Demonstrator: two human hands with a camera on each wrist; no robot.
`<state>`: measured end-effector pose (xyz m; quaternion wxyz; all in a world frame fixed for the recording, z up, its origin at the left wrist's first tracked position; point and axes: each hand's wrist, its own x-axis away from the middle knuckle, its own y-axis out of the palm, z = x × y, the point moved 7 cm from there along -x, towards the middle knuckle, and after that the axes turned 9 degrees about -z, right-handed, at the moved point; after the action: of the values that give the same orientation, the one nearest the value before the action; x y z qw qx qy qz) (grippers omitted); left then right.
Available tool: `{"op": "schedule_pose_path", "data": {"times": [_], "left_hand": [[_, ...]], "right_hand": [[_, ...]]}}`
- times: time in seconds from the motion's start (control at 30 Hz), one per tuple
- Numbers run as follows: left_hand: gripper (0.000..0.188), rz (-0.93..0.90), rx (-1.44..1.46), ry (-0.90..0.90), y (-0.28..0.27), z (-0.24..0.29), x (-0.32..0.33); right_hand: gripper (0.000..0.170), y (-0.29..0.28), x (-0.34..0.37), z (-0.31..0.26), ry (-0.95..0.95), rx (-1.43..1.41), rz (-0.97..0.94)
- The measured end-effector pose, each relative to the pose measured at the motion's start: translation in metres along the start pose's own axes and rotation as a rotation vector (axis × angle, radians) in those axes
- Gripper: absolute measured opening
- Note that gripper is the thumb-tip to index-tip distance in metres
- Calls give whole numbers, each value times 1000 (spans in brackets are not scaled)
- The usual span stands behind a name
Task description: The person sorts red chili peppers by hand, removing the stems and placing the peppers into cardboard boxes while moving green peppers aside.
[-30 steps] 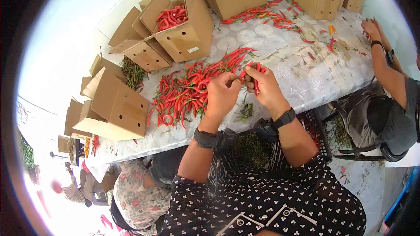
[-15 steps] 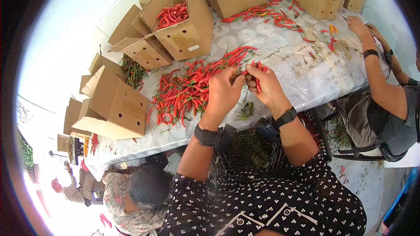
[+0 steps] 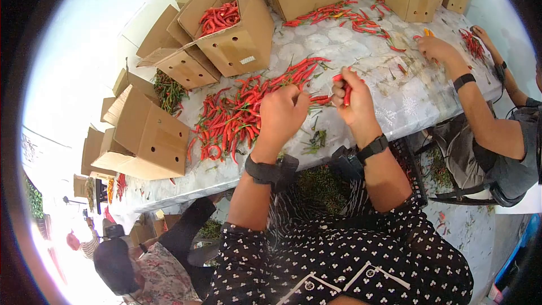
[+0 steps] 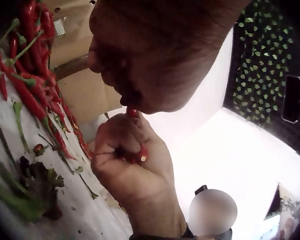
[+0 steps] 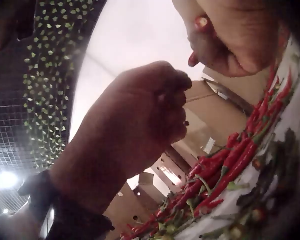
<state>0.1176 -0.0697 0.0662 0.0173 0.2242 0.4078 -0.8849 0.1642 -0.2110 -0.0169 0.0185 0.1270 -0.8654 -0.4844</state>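
Note:
The right hand [image 3: 357, 101] grips red chillies [image 3: 347, 95] in curled fingers above the table; a pale cut end shows on one chilli [image 4: 143, 153] in the left wrist view. A short gap to its left, the left hand [image 3: 281, 117] is raised with fingers curled in, and the right wrist view shows no chilli in that hand [image 5: 125, 115]. Behind and left of it spreads a pile of red chillies [image 3: 234, 116] with green stems. One chilli [image 3: 322, 100] shows between the two hands. Loose green stems [image 3: 318, 140] lie near the table's front edge.
Cardboard boxes [image 3: 240, 45] line the table's back and left, one filled with red chillies [image 3: 219, 18]. More chillies [image 3: 367, 25] lie farther back. At right, another person's arm [image 3: 480, 101] reaches over the table [image 3: 418, 127]. A person in a floral top [image 3: 166, 274] is at lower left.
My hands have moved apart, the right one rising slightly with its chillies. The person at right has reached farther across the table, and the person at lower left has shifted left.

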Motion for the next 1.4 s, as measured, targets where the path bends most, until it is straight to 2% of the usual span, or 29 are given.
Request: {"op": "schedule_pose_path", "data": {"times": [0.07, 0.1, 0.17, 0.2, 0.23, 0.27, 0.3, 0.37, 0.43, 0.5, 0.57, 0.6, 0.67, 0.77, 0.83, 0.97, 1.03, 1.07, 1.1, 1.13, 1.17, 1.23, 1.27, 1.3, 1.33, 1.37, 1.4], "left_hand": [[12, -219, -236, 49, 13, 4, -6], [12, -219, -236, 50, 16, 2, -8], [12, -211, -365, 295, 33, 13, -8], [12, -210, -364, 297, 41, 9, -8], [11, -255, -495, 251, 52, 2, -8], [10, -301, -626, 204, 61, -7, -9], [10, -301, -626, 206, 61, -6, -9], [7, -361, -605, 120, 63, -11, -10], [7, -323, -533, 142, 64, -21, -9], [7, -285, -463, 164, 56, -25, -9], [16, -302, -177, 6, 40, -25, -10], [16, -303, -178, 5, 38, -22, -8], [14, -241, 30, 38, 28, -15, -6], [11, -273, 110, 25, 23, -4, -3], [11, -266, 128, 43, 23, -5, -1], [11, -269, 143, 49, 22, -3, 3], [11, -225, 160, 46, 18, -9, 5], [11, -186, 175, 39, 15, -11, 6], [11, -185, 176, 39, 14, -9, 5], [11, -185, 181, -31, 12, -12, 5], [13, -185, 186, -100, 11, -14, 4], [14, -171, 110, -114, 9, -16, 0], [15, -155, 33, -126, 8, -16, -2], [15, -154, 33, -126, 7, -16, -4], [16, -109, -85, -114, 3, -14, -5], [17, -64, -202, -102, -1, -12, -6], [17, -62, -203, -104, -1, -16, -6]], "right_hand": [[20, -11, -2, -2, -16, -98, 38], [19, -10, -2, -3, -16, -133, 38], [17, -7, -1, -3, -19, -167, 39], [15, -6, 3, -4, -19, -112, 162], [14, -9, 8, -6, -19, -58, 286], [14, -11, 7, -6, -21, -57, 286], [12, -11, 5, -5, -18, -48, 243], [11, -15, 3, -5, -16, -39, 202], [12, -12, 1, -7, -16, 59, 128], [12, -12, 2, -5, 7, 114, 134], [13, -13, 3, -4, 31, 167, 142], [14, -12, 2, 0, 71, 203, 128], [15, -9, 2, 4, 110, 238, 113], [17, -3, 5, 9, 203, 276, 129], [17, 2, 5, 15, 277, 286, 72], [18, 10, 7, 16, 263, 265, 37], [19, 23, 8, 11, 110, 380, -36], [19, 26, 10, 13, 111, 381, -37], [19, 33, 12, 8, 14, 516, -68], [19, 40, 13, 3, -84, 649, -99], [19, 39, 12, 7, -83, 649, -99], [19, 43, 13, 2, -269, 736, -88], [19, 42, 14, 5, -269, 737, -88], [18, 50, 21, 2, -334, 770, -101], [17, 58, 25, -3, -398, 802, -116], [17, 60, 26, -8, -397, 802, -119], [17, 54, 26, -14, -356, 681, -64]]}}
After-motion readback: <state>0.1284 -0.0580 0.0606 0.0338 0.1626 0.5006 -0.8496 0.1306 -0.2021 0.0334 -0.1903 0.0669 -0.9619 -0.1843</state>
